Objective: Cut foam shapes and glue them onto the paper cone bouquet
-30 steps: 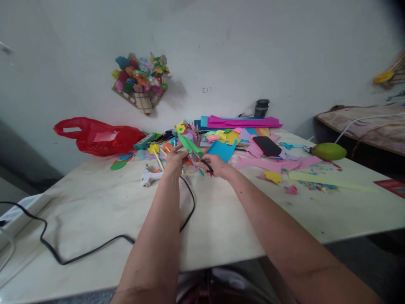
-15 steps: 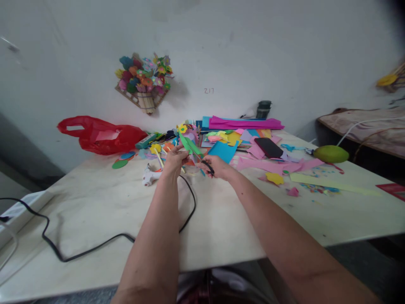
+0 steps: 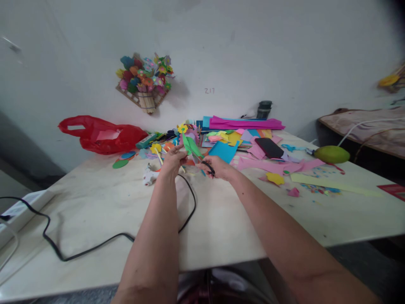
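My left hand [image 3: 172, 159] is closed in a pinch on a green foam piece [image 3: 190, 146] held up over the table. My right hand [image 3: 217, 166] grips black-handled scissors [image 3: 206, 164], their blades at the green piece. Both hands meet just in front of a heap of coloured foam scraps and paper flowers [image 3: 186, 134]. A white glue gun [image 3: 148, 176] lies left of my left hand, its black cord [image 3: 95, 248] running across the table toward the left edge.
A red plastic bag [image 3: 103, 134] lies at the back left. Coloured sheets [image 3: 243, 123], a dark phone [image 3: 268, 147], a green oval object [image 3: 332, 154] and paper scraps cover the right half. A flower basket [image 3: 144, 82] hangs on the wall. A white power strip [image 3: 19, 213] sits at left.
The green piece has turned slightly in my left hand. Both hands stay in the same place. The view has shifted a little.
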Tool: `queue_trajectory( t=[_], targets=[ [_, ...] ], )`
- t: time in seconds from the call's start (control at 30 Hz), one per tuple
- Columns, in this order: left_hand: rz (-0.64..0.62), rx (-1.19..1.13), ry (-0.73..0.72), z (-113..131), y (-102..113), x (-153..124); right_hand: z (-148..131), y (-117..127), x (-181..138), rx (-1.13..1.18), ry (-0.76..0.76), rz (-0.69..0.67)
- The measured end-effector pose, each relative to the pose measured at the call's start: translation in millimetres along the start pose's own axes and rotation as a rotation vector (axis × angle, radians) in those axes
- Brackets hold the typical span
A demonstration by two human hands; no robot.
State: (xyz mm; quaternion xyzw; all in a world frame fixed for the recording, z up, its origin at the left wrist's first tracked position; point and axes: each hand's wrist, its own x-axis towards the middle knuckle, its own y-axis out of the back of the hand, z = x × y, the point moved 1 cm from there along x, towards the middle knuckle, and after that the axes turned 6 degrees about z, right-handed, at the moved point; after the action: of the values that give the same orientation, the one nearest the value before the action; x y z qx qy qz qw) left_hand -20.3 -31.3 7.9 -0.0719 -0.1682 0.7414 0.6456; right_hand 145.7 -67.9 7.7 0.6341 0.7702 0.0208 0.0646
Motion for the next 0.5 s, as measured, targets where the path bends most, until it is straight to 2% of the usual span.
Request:
queue_trajectory(
  t=[0.13,0.23,0.5],
  targets=[
    [0.031,-0.001,0.011,2.0,-2.1,-1.2,-0.8,-0.3,-0.1,0.014,-0.031,0.002],
    [0.032,0.005,0.026,2.7,-4.2,-2.1,-1.9,-1.4,-1.0,-0.019,0.004,0.003],
    [0.022,0.018,-0.041,-0.6,-5.1,0.2,9.4,-2.8,9.4,-0.014,0.04,0.013]
  ],
)
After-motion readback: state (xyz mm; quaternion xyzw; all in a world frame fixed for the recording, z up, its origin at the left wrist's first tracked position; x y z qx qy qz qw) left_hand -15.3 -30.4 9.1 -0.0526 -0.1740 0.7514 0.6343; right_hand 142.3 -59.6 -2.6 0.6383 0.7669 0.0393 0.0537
